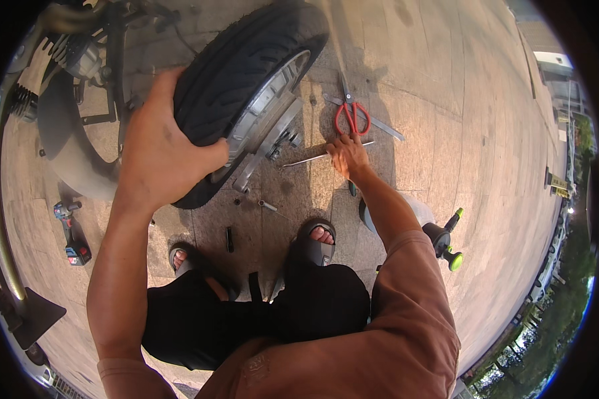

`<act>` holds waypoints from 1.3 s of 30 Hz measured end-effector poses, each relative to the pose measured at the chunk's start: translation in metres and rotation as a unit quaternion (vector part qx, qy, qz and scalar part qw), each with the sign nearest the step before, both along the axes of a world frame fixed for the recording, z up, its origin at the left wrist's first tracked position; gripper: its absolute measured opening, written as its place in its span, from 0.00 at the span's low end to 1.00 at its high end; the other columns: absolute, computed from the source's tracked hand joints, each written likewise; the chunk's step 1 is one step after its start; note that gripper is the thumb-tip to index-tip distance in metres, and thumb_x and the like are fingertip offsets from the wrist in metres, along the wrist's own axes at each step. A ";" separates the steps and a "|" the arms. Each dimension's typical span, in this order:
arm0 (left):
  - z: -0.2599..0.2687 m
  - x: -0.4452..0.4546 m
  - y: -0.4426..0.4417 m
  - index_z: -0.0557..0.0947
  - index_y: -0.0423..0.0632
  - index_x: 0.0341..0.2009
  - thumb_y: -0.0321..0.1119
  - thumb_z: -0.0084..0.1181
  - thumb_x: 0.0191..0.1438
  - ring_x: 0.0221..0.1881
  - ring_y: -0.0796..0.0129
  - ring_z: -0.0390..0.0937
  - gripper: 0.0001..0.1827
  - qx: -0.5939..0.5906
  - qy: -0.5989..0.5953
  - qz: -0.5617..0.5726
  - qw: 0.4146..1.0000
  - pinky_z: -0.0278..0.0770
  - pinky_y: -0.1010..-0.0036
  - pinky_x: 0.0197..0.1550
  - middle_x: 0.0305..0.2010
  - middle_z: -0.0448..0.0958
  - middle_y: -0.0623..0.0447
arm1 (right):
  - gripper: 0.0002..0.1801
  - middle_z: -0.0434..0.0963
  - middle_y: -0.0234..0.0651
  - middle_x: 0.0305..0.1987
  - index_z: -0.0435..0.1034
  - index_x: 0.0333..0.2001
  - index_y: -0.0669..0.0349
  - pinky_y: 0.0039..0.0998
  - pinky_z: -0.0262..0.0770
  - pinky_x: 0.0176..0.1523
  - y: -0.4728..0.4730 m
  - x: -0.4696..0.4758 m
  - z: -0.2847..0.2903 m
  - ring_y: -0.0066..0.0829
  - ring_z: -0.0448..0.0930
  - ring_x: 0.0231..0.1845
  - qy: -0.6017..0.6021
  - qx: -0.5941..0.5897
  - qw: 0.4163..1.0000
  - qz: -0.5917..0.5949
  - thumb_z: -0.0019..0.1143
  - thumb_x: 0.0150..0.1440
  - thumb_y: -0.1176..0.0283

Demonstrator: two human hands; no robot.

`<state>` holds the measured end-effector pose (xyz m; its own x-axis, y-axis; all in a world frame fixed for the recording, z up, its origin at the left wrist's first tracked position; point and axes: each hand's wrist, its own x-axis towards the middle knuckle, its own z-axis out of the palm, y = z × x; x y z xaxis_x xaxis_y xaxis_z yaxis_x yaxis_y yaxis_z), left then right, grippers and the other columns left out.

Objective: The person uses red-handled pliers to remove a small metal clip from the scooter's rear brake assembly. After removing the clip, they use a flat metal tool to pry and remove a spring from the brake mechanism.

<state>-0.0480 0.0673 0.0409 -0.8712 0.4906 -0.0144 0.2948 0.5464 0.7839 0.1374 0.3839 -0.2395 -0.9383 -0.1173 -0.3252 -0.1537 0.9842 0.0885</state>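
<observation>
My left hand [164, 149] grips the black tyre of a wheel [214, 90], its thumb near the silver rim. The wheel stands tilted on the paving. From its hub side a metal bracket [267, 149] with bolts sticks out. To the right, my right hand [348, 155] is down at the ground, fingers bent over a thin metal rod [307, 160]; whether it grips the rod or only touches it is unclear. Its fingertips are by the red handles of the scissors [352, 119]. Under the scissors lies a flat metal strip [387, 128].
At the left are a vehicle frame with a curved fender [75, 144] and a cordless power tool [71, 234]. A small socket [267, 205] and a black tool [229, 239] lie near my feet. A pump sprayer [429, 219] lies beside my right arm.
</observation>
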 end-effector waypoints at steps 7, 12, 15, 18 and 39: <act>-0.001 -0.002 -0.005 0.72 0.37 0.57 0.32 0.66 0.36 0.49 0.52 0.81 0.39 -0.011 0.008 0.003 1.000 0.76 0.66 0.54 0.47 0.81 0.36 | 0.10 0.78 0.30 0.43 0.72 0.41 0.52 0.40 0.61 0.59 -0.016 -0.003 0.002 0.33 0.73 0.53 -0.089 0.041 0.995 0.023 0.52 0.58 0.63; -0.002 -0.001 -0.007 0.71 0.37 0.58 0.32 0.67 0.35 0.49 0.49 0.82 0.40 -0.015 -0.003 0.004 1.000 0.76 0.64 0.53 0.47 0.81 0.36 | 0.11 0.78 0.28 0.43 0.73 0.41 0.51 0.39 0.62 0.57 -0.034 0.001 -0.001 0.31 0.73 0.53 -0.071 0.092 0.993 0.031 0.46 0.62 0.60; -0.003 0.000 -0.008 0.71 0.36 0.57 0.33 0.67 0.35 0.49 0.47 0.82 0.40 -0.023 0.006 0.001 1.000 0.76 0.63 0.53 0.46 0.81 0.35 | 0.09 0.77 0.29 0.43 0.72 0.41 0.52 0.39 0.62 0.56 -0.037 0.009 -0.006 0.32 0.73 0.51 -0.058 0.065 0.996 0.016 0.47 0.60 0.64; -0.003 0.000 -0.008 0.71 0.36 0.57 0.34 0.67 0.35 0.49 0.47 0.82 0.41 -0.027 0.002 -0.004 1.000 0.76 0.62 0.54 0.46 0.81 0.34 | 0.08 0.76 0.29 0.42 0.72 0.41 0.50 0.39 0.63 0.56 -0.034 0.017 -0.013 0.31 0.74 0.50 -0.035 0.025 0.999 0.020 0.48 0.58 0.67; -0.004 -0.012 -0.018 0.67 0.32 0.61 0.33 0.69 0.34 0.56 0.51 0.77 0.46 -0.005 -0.022 0.004 1.000 0.71 0.67 0.61 0.55 0.77 0.34 | 0.14 0.77 0.44 0.24 0.66 0.42 0.58 0.46 0.74 0.33 -0.039 -0.018 0.200 0.51 0.79 0.28 -0.087 -0.402 0.911 -0.023 0.57 0.50 0.74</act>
